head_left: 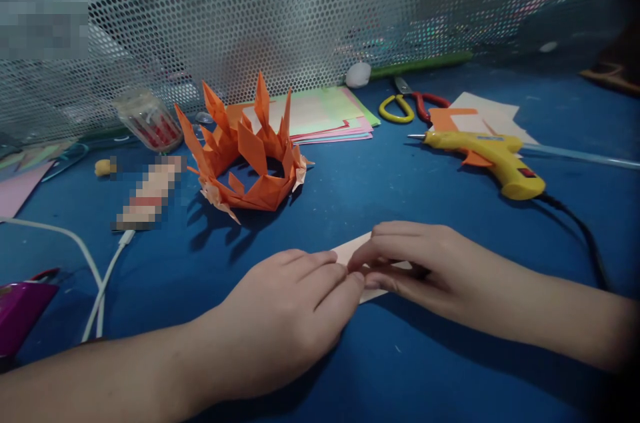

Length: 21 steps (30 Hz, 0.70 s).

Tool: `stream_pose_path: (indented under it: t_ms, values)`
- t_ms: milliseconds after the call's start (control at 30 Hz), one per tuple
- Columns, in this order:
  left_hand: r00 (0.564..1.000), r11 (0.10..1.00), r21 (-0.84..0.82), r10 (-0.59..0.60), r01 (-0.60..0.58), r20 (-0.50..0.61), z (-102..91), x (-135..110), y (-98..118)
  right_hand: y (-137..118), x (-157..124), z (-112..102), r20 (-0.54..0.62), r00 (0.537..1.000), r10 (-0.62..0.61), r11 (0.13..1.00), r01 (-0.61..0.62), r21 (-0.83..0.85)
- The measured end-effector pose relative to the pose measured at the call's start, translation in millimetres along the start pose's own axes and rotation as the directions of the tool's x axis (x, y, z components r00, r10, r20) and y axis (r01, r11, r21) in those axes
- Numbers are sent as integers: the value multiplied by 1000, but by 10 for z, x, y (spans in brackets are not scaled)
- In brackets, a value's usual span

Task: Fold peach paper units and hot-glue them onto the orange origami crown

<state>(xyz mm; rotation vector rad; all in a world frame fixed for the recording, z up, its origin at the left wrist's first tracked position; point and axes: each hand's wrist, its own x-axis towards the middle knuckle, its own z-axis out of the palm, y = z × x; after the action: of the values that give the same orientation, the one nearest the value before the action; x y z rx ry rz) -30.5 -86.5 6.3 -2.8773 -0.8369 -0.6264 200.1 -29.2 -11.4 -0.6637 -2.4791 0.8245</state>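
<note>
A small pale peach piece of paper [356,246] lies on the blue table, mostly covered by my fingers. My left hand [300,303] presses on its near left part, fingers together and thumb pointing to the right. From the other side, my right hand [420,256] pinches the paper with bent fingers and thumb, touching the left fingertips. Beyond my hands stands an orange folded-paper crown [255,190] with upright points and small pale paper pieces on its sides. To the right lies a yellow glue gun [500,150], nozzle to the left.
Stacked coloured paper [320,110], scissors [397,110] with yellow and red handles and paper scraps [480,113] lie at the back. A jar [150,120] leans near the perforated screen [250,16]. White cable [103,290] and a purple object [25,316] are left.
</note>
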Motion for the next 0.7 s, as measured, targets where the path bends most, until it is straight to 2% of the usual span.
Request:
stream_pose_path:
  t_ms: [100,200,467,700]
  values:
    - [999,997,62,50,-50,-1,8,-23,12,-37,8,-90,93,996,0,1000,-3,30]
    - [998,991,115,63,-62,-2,5,-42,31,-60,9,-143,118,993,18,999,-21,24]
    - [1000,996,89,-14,14,3,15,-15,51,9,-7,-113,7,1000,0,1000,0,-28]
    - [1000,973,230,29,-25,-10,0,-35,107,45,-17,-67,-45,999,28,997,-31,-64]
